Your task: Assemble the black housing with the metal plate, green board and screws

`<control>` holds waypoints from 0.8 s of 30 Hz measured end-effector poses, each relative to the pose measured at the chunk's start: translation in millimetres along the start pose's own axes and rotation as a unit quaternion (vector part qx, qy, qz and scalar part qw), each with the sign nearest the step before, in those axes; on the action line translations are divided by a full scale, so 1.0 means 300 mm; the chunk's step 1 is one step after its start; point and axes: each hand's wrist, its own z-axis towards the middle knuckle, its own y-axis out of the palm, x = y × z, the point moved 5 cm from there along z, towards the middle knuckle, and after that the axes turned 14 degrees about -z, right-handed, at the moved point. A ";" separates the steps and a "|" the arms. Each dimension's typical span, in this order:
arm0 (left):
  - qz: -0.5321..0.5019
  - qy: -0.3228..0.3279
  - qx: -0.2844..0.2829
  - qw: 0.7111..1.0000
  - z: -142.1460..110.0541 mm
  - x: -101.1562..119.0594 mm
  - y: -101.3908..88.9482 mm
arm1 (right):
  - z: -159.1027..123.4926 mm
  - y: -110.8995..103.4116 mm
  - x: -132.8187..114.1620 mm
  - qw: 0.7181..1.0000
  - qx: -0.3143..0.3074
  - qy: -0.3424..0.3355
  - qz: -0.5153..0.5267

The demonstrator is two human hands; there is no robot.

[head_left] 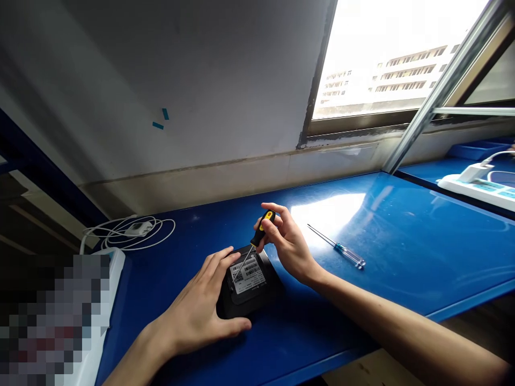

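A flat black electronic box (276,284) with a printed white label (253,279) lies on the blue table. My left hand (201,308) grips its left side, fingers over the far edge and thumb along the near edge. Between the thumb and fingers of my right hand (287,241) is a screwdriver (263,228) with a black and yellow handle. Its thin shaft slants down to the left, and the tip meets the box near the label's left edge. Whether the tip sits in a screw is too small to tell. A second screwdriver (350,255), clear-handled, lies to the right.
A coiled white cable with an adapter (139,229) rests at the back left beside a white power strip (116,268). Past the metal post (426,115) on the right are another power strip (478,187) and a blue tray (477,150). A wall and window border the table's far side.
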 end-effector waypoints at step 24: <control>0.019 0.141 0.054 0.988 -0.010 0.047 -0.043 | -0.008 0.006 -0.006 0.997 -0.015 -0.018 -0.072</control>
